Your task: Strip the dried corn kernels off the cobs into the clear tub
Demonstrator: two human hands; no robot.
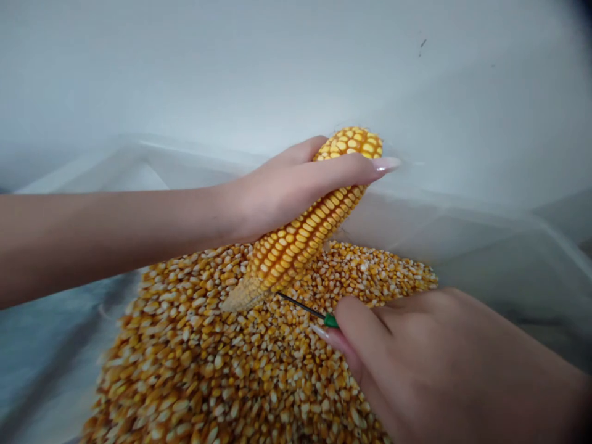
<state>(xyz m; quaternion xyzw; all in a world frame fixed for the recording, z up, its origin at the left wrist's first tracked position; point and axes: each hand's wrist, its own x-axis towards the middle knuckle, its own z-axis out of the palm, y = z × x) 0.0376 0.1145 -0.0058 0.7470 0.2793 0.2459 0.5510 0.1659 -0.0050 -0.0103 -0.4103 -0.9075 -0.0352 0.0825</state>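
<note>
My left hand [296,185] is wrapped round a dried yellow corn cob [300,237], which slants with its pointed tip down on a heap of loose corn kernels [222,364]. My right hand [416,351] is closed on a thin tool with a green handle [330,320] and a dark metal shaft [300,306]. The shaft's point reaches toward the lower end of the cob, just above the kernels.
The kernels lie in a clear plastic bin whose rim [462,203] and far wall rise behind the cob. A pale wall fills the background.
</note>
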